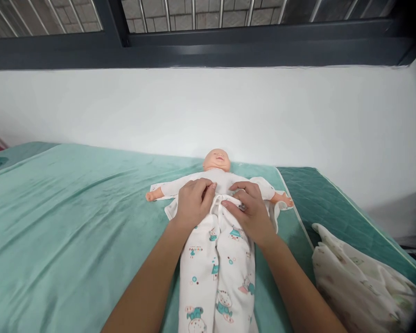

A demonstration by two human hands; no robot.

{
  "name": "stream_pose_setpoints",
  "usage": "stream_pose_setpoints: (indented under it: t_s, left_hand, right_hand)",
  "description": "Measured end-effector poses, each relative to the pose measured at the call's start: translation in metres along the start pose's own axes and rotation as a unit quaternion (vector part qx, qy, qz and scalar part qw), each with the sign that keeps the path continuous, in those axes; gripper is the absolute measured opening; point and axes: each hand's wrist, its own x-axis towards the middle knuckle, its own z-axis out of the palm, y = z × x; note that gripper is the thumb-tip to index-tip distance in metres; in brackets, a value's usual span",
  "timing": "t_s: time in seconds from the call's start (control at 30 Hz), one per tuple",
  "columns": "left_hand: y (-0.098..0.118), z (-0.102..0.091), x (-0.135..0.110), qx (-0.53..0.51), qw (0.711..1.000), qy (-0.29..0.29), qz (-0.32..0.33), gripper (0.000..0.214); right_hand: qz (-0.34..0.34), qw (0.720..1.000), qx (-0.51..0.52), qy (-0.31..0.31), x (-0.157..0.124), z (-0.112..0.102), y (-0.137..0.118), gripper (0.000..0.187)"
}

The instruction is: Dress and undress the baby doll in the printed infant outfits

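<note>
A baby doll (217,159) lies on its back on the bed, its head toward the wall and both arms spread out. It wears a white long-sleeved top (219,180). White printed baby pants (217,263) extend from its middle toward me, with a gathered waistband. My left hand (196,201) is closed at the left side of the waistband, thumb and forefinger pinched together over the doll's belly. On the right side, my right hand (251,208) curls its fingers and thumb about the waistband edge. The doll's hips and legs are hidden.
A green sheet (83,222) covers the bed, with a darker quilted strip (300,189) at right. A crumpled white printed cloth (357,277) lies near the right front. Behind the bed rises a white wall (159,108) under a dark window frame (229,48) with bars.
</note>
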Motion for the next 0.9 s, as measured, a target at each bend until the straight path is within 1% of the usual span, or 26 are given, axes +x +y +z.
stream_pose_setpoints:
  t_s: [0.1, 0.17, 0.37, 0.53, 0.6, 0.67, 0.77, 0.83, 0.9]
  left_hand:
    - [-0.001, 0.000, 0.000, 0.005, 0.999, -0.005, -0.050, 0.020]
    - [-0.002, 0.001, 0.000, 0.011, 0.998, -0.005, -0.064, 0.023]
    - [-0.003, 0.001, 0.000, 0.026, 0.998, -0.004, -0.051, 0.035]
    - [-0.003, 0.000, 0.001, 0.017, 0.998, -0.007, -0.057, 0.039]
    - [-0.002, -0.001, 0.001, 0.009, 0.997, -0.011, -0.073, 0.040]
    - [-0.002, -0.002, 0.001, 0.005, 0.996, -0.015, -0.089, 0.041]
    - [-0.004, -0.004, 0.001, 0.003, 0.994, -0.020, -0.104, 0.042]
    - [-0.008, -0.005, 0.001, -0.001, 0.992, -0.020, -0.124, 0.044]
    - [-0.011, -0.006, 0.001, -0.014, 0.988, -0.021, -0.153, 0.045]
  right_hand:
    - [0.006, 1.000, -0.011, -0.003, 0.000, -0.002, -0.001, 0.020]
    - [0.007, 1.000, -0.016, -0.005, 0.000, -0.004, -0.001, 0.022]
    - [0.043, 0.997, -0.049, -0.035, -0.001, -0.009, 0.001, 0.036]
    - [0.084, 0.989, -0.061, -0.105, 0.001, -0.017, 0.000, 0.038]
    - [0.093, 0.984, -0.071, -0.136, 0.002, -0.022, 0.002, 0.044]
    - [0.102, 0.979, -0.072, -0.160, 0.002, -0.028, 0.008, 0.050]
    - [0.124, 0.974, -0.066, -0.178, -0.001, -0.034, 0.020, 0.052]
    - [0.158, 0.965, -0.070, -0.197, -0.004, -0.037, 0.027, 0.054]
    - [0.198, 0.950, -0.054, -0.236, -0.006, -0.038, 0.032, 0.056]
